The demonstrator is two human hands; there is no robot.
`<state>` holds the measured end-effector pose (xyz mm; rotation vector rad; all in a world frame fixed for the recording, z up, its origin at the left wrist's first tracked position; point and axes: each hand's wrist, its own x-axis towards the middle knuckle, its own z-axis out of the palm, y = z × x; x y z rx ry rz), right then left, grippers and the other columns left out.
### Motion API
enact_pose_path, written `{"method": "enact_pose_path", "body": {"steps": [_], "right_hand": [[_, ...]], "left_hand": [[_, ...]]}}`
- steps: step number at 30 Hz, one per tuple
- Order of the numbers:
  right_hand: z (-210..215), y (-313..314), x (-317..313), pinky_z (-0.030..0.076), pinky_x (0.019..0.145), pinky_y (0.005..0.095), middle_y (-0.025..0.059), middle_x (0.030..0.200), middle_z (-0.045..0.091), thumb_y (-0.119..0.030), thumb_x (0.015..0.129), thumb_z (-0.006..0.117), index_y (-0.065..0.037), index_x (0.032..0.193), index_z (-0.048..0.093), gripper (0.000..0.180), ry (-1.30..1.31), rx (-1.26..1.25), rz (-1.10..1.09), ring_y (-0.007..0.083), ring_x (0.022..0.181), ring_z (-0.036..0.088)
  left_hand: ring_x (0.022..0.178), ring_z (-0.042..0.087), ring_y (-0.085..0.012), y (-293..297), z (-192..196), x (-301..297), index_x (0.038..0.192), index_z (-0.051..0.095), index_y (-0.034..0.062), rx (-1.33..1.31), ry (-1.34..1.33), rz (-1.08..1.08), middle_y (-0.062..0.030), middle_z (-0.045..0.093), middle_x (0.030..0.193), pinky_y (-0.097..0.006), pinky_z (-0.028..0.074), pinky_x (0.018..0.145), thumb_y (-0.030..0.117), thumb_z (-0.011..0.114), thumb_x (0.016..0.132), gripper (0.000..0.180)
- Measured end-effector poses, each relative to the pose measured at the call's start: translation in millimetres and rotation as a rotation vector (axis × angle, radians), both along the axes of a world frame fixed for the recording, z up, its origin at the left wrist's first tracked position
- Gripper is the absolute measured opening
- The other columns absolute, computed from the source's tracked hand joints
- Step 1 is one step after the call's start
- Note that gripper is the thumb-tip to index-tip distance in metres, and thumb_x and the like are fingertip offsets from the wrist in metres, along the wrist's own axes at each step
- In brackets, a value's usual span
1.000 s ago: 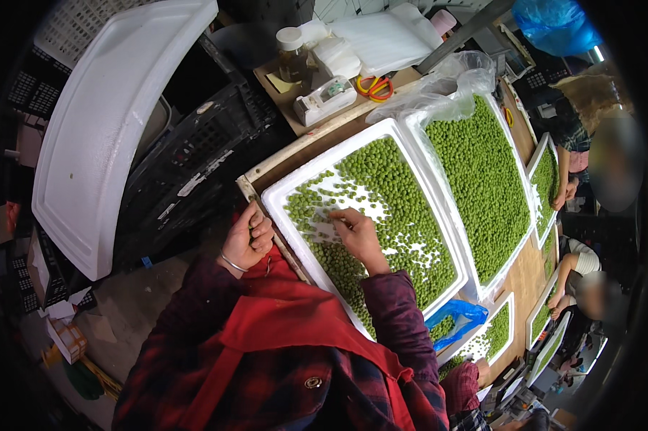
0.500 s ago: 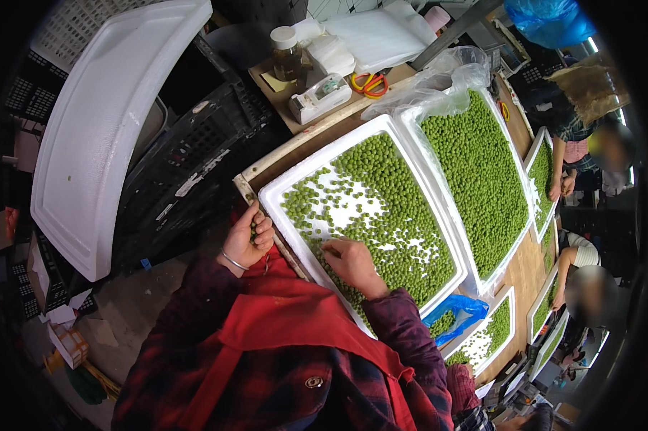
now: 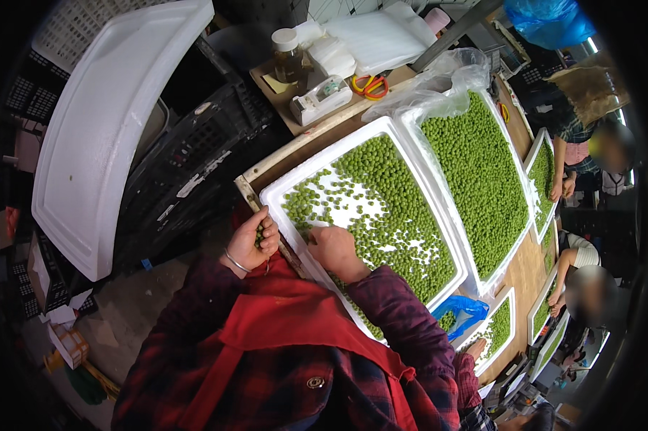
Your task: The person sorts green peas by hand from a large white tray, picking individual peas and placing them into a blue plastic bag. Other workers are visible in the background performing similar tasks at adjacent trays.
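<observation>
Green peas (image 3: 381, 172) lie in a white foam tray (image 3: 447, 241) in front of me, thick on its far and right side and sparse toward the left. At the tray's near left corner my left hand (image 3: 255, 241) is curled shut, with some green peas showing between its fingers. My right hand (image 3: 337, 253) reaches over the tray's near left part, its fingers bent down and pinched among the scattered peas. Its fingertips are partly hidden, so I cannot make out what is in them.
Beyond stands a second, fuller pea tray (image 3: 474, 194) with clear plastic film (image 3: 439, 90). A blue bag (image 3: 467, 314) sits at right. A tape dispenser (image 3: 322, 100), scissors (image 3: 370, 87) and a jar (image 3: 286, 54) stand behind. A foam lid (image 3: 108, 136) rests on black crates (image 3: 187, 165). Co-workers handle trays at right.
My right hand has moved left across the tray, closer to my left hand. My left hand has shifted slightly right and down. A co-worker's hand has come over the small tray at lower right.
</observation>
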<state>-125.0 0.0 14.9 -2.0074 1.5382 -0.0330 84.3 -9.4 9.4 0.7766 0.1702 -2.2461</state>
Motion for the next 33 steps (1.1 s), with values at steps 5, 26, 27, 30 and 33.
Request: {"method": "enact_pose_path", "body": {"steps": [5,26,27,30,33], "right_hand": [[-4,-3,1,0.049,0.065,0.0443,0.0155,0.072,0.063,-0.024,0.071,0.058,-0.009,0.078,0.065,0.018,-0.011,0.052,-0.083,0.0345,0.069,0.062],[-13,-6,-6,0.048,0.057,0.0325,0.0126,0.075,0.062,-0.003,0.074,0.058,-0.002,0.088,0.066,0.016,-0.454,-0.226,-0.267,0.0247,0.061,0.060],[-16,-6,-9,0.048,0.057,0.0323,0.0125,0.075,0.062,-0.003,0.074,0.058,-0.002,0.088,0.066,0.015,-0.446,-0.239,-0.288,0.0245,0.061,0.060],[-16,-8,-11,0.048,0.058,0.0348,0.0135,0.075,0.062,-0.006,0.074,0.060,-0.002,0.084,0.066,0.012,-0.417,-0.265,-0.317,0.0277,0.061,0.060],[-15,-10,-10,0.049,0.058,0.0384,0.0136,0.076,0.062,-0.009,0.075,0.062,-0.005,0.082,0.066,0.010,-0.391,-0.312,-0.312,0.0318,0.063,0.060]], "left_hand": [[0.047,0.036,-0.0100,3,1,2,0.070,0.043,0.0120,-0.026,-0.025,-0.055,0.0005,0.040,0.060,-0.022,0.029,0.043,0.032,0.045,0.095,0.033],[0.055,0.042,-0.0116,18,2,-6,0.082,0.049,0.0060,0.032,0.043,-0.255,-0.0049,0.046,0.074,-0.022,0.032,0.045,0.025,0.043,0.095,0.024],[0.055,0.042,-0.0116,18,2,-6,0.082,0.049,0.0059,0.031,0.027,-0.245,-0.0050,0.046,0.074,-0.021,0.033,0.046,0.025,0.044,0.095,0.024],[0.055,0.042,-0.0114,19,0,-5,0.082,0.050,0.0056,0.004,0.054,-0.273,-0.0047,0.046,0.074,-0.021,0.033,0.046,0.024,0.044,0.095,0.024],[0.056,0.042,-0.0110,17,4,-6,0.082,0.050,0.0057,-0.019,0.027,-0.282,-0.0038,0.046,0.075,-0.021,0.032,0.047,0.024,0.044,0.095,0.024]]}}
